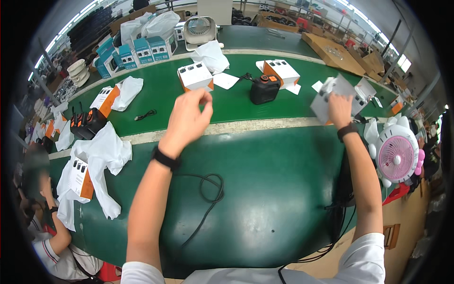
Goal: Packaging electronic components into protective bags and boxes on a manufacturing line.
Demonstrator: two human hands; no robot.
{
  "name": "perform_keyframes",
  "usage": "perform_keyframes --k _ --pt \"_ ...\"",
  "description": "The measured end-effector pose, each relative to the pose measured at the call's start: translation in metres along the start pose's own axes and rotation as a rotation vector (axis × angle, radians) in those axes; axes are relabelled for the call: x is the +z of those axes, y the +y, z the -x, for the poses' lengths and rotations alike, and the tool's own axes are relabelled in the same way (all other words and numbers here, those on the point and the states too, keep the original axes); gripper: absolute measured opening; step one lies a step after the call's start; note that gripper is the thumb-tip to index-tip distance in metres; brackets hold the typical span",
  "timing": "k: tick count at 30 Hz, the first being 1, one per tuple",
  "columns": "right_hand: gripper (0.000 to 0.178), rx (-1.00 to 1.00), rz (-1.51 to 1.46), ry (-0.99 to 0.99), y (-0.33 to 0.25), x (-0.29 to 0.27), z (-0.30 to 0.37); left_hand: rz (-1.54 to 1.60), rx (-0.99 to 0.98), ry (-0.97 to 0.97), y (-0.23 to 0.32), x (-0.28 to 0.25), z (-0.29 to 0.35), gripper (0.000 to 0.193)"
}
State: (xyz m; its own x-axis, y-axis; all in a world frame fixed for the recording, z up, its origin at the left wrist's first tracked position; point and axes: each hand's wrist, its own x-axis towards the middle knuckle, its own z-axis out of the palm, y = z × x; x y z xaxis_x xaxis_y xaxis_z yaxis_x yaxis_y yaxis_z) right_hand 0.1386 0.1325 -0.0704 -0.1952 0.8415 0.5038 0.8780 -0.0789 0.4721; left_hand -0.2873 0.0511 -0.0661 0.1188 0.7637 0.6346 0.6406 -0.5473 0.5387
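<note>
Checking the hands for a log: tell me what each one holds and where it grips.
Right hand grips a white box at its lower edge. Left hand is pinched shut; anything between its fingertips is too small to tell.

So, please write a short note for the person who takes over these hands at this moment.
Left hand: raised over the green belt, thumb and forefinger pinched; whether it holds anything small, I cannot tell.
Right hand: grips a white box at the right side of the belt.
Nearby: black device and more white-orange boxes further up the belt, black cable lying close to the body, pink fan at right.
Done: box is picked up.
Left: the black device stands outside any box; the box in hand looks not yet closed.
</note>
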Motion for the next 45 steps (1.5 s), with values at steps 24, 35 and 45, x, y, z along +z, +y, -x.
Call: perform_keyframes --k 24,35,45 --pt "0.056 0.103 -1.409 -0.177 -0.077 -0.026 -0.061 -0.555 0.114 -0.204 -0.148 0.089 -0.232 0.013" --pt "0.037 -0.146 -2.460 0.419 -0.083 -0.210 0.007 -0.154 0.603 -0.092 0.129 -0.015 -0.054 0.029" --pt "0.051 -0.523 -1.852 0.327 -0.104 -0.227 0.037 0.695 0.138 -0.107 0.120 -0.079 0.006 0.012"
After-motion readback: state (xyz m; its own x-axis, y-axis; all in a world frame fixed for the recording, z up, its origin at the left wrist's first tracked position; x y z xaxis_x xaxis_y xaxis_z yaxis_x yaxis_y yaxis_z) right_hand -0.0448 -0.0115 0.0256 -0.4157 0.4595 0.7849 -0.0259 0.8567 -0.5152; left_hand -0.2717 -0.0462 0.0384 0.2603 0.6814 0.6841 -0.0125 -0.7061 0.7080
